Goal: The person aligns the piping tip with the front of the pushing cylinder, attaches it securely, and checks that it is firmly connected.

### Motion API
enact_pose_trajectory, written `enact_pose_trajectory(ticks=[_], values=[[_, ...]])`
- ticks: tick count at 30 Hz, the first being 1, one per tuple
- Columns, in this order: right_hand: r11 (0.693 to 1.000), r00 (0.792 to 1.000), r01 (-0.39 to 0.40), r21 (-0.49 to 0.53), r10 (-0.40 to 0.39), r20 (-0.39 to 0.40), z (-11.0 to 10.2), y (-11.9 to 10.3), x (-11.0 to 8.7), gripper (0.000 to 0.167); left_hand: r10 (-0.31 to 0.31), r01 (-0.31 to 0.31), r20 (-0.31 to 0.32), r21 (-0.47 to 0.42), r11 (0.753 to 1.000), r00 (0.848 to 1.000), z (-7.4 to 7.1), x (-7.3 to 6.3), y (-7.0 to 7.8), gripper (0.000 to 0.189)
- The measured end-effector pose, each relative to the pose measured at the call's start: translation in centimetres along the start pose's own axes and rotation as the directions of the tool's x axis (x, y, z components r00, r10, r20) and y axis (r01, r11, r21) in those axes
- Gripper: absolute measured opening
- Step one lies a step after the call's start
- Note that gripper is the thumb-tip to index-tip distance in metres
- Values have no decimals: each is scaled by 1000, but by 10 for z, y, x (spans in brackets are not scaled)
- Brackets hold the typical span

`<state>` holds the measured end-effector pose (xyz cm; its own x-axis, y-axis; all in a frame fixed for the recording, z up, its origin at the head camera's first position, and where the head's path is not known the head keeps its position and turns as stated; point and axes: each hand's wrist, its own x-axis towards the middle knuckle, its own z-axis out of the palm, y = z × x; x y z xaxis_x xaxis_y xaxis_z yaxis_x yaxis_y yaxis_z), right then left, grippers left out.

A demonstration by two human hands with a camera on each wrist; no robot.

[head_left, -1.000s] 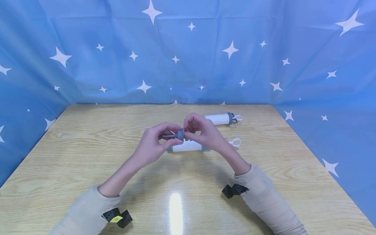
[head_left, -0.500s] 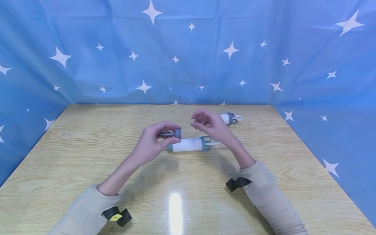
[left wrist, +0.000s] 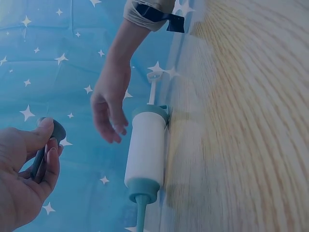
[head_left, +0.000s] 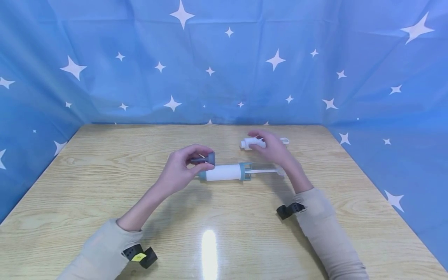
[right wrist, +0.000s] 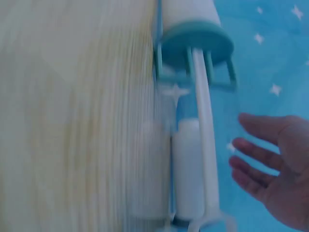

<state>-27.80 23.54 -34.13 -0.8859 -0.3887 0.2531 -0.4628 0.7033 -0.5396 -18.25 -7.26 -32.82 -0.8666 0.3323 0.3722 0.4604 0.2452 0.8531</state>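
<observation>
- Seen from the head, a person's left hand (head_left: 183, 165) pinches a dark gray nozzle piece (head_left: 211, 158) above a wood-grain table (head_left: 105, 202), its broad collar pointing right.
- The left wrist view adds the piece's slim stem, lying back along the curled fingers, largely covered from above.
- That same view reveals the teal nozzle (left wrist: 141, 212) of the teal-ended tube (head_left: 223, 172), a tip mostly hidden behind the left hand in the head view.
- The head view shows the stepped near end of a white tube (head_left: 247, 143) at the rear, the right hand (head_left: 274, 149) covering its middle.
- From the right wrist, blurred, a gap separates that hand from the rear tube; the teal-ended tube's frame and white rod (right wrist: 205, 121) fill the foreground.
- The right hand grasps nothing, thumb and fingers parted, its arm stretched forward across the table.
- The left forearm angles inward, thumb below and fingers above the nozzle piece, just over the teal-ended tube.
</observation>
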Motion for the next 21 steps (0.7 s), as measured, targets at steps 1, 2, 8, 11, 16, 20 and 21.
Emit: enact_pose_trajectory(ticks=[1,2,8,11,16,20,21], values=[[1000,1000,-22,-19,22,8,-3,4,-1,43,-1,1,1,2,1000,1000,0,0,0,32],[998,999,-42,-41,42,13,-5,9,-1,44,-3,3,1,5,1000,1000,0,0,0,32],[987,994,-94,-128,100,45,-14,30,-4,47,-21,21,0,20,1000,1000,-1,0,1,32],[988,994,-81,-134,89,58,-16,36,-5,45,-21,21,-1,20,1000,1000,-1,0,0,32],[981,992,-99,-167,111,60,-19,40,-7,47,-16,17,-2,18,1000,1000,-1,0,-1,32],[976,991,-103,-192,117,61,-22,39,-9,49,-16,16,1,18,1000,1000,-1,0,-1,32],[975,991,-101,-197,115,63,-22,39,-10,47,-15,15,1,18,1000,1000,-1,0,-1,32]])
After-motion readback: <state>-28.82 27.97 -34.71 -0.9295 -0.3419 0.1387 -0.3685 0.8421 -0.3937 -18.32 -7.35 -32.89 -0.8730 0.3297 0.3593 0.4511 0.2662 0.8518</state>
